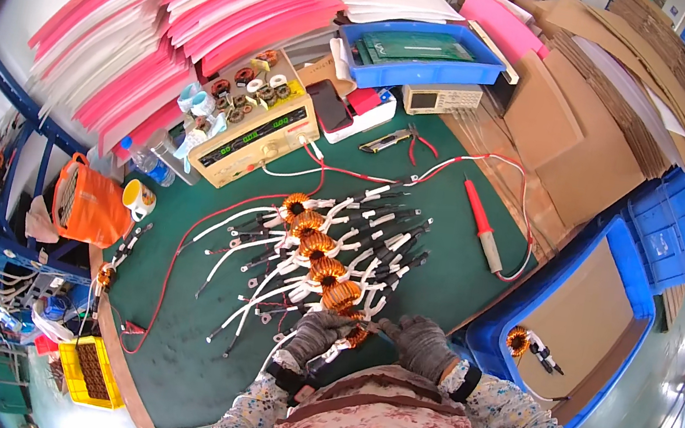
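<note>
Both my hands wear grey gloves and meet at the near edge of the green-topped bench (pixel 201 388). Between them is a copper-wound ring coil (pixel 356 337) with white-sleeved leads. My left hand (pixel 315 337) is closed on this coil at its left side. At the coil's right, my right hand (pixel 422 345) has its fingers pinched together; what is in them is too small to make out. Just beyond my hands, several similar coils (pixel 318 244) stand in a row, their white and black sleeved leads (pixel 395 244) fanning out to both sides.
A bench instrument (pixel 251 143) with loose ring cores on top stands at the back left. Red-handled pliers (pixel 420 144) and a red probe (pixel 483 222) lie farther back. To the right, a blue bin (pixel 627 296) holds one coil (pixel 518 340). A mug (pixel 138 199) stands left.
</note>
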Motion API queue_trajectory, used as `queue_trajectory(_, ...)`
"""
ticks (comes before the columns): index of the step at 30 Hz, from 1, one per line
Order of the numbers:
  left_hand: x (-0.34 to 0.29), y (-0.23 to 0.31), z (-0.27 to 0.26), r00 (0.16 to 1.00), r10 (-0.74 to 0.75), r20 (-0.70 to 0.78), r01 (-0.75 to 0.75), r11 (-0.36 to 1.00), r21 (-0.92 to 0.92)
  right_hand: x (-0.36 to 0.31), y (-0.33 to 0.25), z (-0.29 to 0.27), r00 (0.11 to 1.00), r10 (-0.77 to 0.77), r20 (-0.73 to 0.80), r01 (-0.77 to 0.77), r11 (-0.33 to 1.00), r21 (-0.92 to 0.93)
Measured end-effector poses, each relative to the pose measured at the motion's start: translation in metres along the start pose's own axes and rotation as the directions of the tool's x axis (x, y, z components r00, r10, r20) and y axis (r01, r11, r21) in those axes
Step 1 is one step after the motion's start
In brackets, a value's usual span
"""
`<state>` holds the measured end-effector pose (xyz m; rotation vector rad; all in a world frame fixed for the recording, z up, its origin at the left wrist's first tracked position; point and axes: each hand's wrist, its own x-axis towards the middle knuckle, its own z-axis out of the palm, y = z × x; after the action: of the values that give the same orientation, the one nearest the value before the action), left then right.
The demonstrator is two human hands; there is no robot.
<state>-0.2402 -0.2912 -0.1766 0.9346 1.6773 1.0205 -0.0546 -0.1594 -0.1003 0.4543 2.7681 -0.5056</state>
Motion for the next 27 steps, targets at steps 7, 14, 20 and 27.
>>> queue_trajectory(7,-0.001,0.006,-0.001,1.0,-0.013,-0.009,0.014,0.998,0.062,-0.002,-0.005,-0.001,0.985,0.112,0.128,-0.139,0.966,0.22)
queue_trajectory(14,0.001,-0.005,0.002,0.999,0.018,-0.031,-0.017,0.999,0.035,-0.003,-0.014,0.005,0.99,0.136,0.043,-0.143,0.965,0.219)
queue_trajectory(20,-0.001,0.0,0.002,0.998,-0.049,-0.035,0.044,0.992,-0.117,0.003,-0.022,0.01,0.97,0.195,0.143,-0.238,0.879,0.414)
queue_trajectory(27,-0.003,-0.004,-0.003,0.998,-0.066,-0.014,0.065,0.994,-0.091,0.004,-0.03,0.006,0.963,0.202,0.176,-0.261,0.856,0.447)
